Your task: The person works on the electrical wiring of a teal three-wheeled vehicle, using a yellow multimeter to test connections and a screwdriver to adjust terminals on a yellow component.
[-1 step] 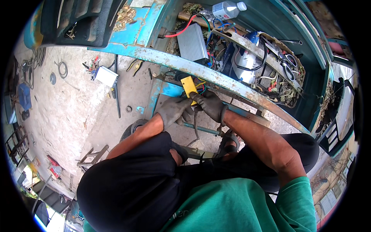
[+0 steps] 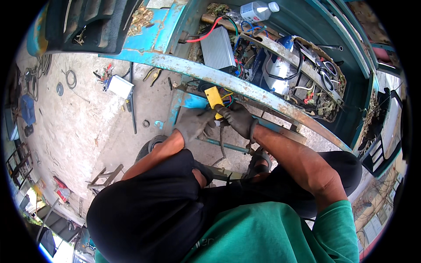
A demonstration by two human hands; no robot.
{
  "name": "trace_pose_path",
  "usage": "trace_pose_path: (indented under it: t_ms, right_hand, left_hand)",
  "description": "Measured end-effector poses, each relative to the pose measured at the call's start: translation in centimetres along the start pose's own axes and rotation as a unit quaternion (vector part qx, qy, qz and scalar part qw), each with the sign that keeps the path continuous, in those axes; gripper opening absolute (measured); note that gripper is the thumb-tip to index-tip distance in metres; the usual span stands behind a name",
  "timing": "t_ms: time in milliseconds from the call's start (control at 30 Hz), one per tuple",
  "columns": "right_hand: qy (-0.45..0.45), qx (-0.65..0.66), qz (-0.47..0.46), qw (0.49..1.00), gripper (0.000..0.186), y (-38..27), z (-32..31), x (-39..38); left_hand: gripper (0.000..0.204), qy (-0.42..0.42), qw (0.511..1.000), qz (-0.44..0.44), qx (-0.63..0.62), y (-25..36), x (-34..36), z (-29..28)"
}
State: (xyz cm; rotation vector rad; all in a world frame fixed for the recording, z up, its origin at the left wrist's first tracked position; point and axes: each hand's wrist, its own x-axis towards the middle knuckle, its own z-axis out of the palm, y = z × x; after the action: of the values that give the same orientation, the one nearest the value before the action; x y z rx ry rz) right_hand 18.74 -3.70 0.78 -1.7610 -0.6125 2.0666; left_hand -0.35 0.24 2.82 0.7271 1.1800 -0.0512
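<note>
Gloved left hand (image 2: 193, 125) has shifted slightly at the fingers, showing a small pale piece (image 2: 217, 123) by the yellow box (image 2: 213, 95); its exact grip I cannot tell. The gloved right hand (image 2: 239, 119) clamps the box's near end, thumb on top, seemingly to steady it beside coloured wires (image 2: 228, 94), just short of the rusty blue rail (image 2: 188, 67).
</note>
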Motion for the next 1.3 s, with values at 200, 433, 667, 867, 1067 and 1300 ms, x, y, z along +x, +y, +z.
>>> trace_pose_path:
  t_ms: [200,433,667,867,1067,1300]
  right_hand:
    - [-0.011,-0.024,0.008,1.000,0.047,-0.6,0.1,-0.2]
    - [-0.031,0.013,0.008,0.999,0.048,-0.1,-0.5,0.0]
    - [-0.090,0.115,0.010,0.989,0.045,1.6,-1.8,1.5]
    - [-0.138,0.173,0.016,0.975,0.040,1.9,-2.2,1.9]
    - [-0.139,0.172,0.015,0.975,0.039,1.5,-2.0,1.4]
    - [-0.126,0.108,0.004,0.986,0.041,1.8,-2.5,1.5]
  left_hand:
    - [0.046,0.150,0.963,0.209,0.083,-1.3,2.0,-2.1]
    - [0.045,0.082,0.994,0.078,-0.004,1.6,2.5,-3.4]
    - [0.046,-0.023,0.995,0.097,0.026,3.0,2.8,-4.2]
    - [0.038,-0.001,0.994,0.106,-0.035,3.1,3.3,-2.8]
    - [0.039,0.000,0.994,0.105,-0.040,3.1,3.3,-2.6]
    - [0.040,-0.006,0.994,0.111,-0.016,2.4,4.0,-2.7]
